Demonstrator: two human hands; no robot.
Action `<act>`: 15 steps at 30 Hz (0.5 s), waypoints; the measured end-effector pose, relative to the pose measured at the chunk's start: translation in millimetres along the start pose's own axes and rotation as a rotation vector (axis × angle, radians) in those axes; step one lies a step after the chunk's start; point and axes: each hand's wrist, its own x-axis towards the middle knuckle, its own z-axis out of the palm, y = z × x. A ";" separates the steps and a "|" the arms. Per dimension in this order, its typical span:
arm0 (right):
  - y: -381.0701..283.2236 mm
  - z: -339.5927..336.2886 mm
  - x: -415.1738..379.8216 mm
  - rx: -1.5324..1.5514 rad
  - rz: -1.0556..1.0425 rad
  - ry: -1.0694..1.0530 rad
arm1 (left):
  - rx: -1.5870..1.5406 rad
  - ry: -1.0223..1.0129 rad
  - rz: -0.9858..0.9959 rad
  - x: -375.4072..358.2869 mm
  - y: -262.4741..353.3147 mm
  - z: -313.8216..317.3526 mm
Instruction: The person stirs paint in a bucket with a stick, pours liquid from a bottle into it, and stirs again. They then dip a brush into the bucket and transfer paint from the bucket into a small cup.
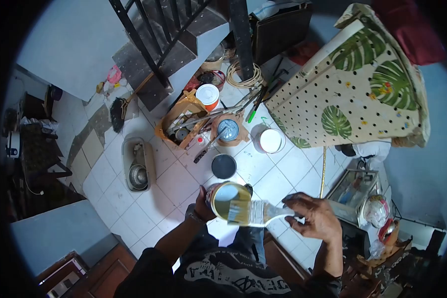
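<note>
My left hand [202,205] is wrapped around the side of a paint can [213,196], which is held in front of my body and tilted enough to show pale paint inside. In my right hand [313,216], the white handle of a wide flat paintbrush [257,213] is gripped between thumb and fingers. The brush lies level, with its bristles over the can's near rim, overlapping the opening in this view. On the floor just beyond the can sits a round dark lid or pot [224,166]. Further on, a tub of blue-grey liquid [228,130] has a stick across it.
A white container [270,141] and a cardboard box [162,130] of tools stand on the tiled floor. Left of them is a long plastic tub [152,164] holding a metal bowl. A leaf-print cloth [328,99] covers something large at right. Stairs with black railings [149,44] rise ahead.
</note>
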 end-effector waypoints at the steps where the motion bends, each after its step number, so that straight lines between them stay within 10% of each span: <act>1: -19.9 -10.9 -6.3 -0.049 0.024 0.024 | -0.003 -0.005 -0.001 -5.5 0.5 9.2; 15: -163.4 -47.8 -66.6 -0.508 0.119 0.155 | 0.212 -0.233 -0.078 -27.9 10.5 157.6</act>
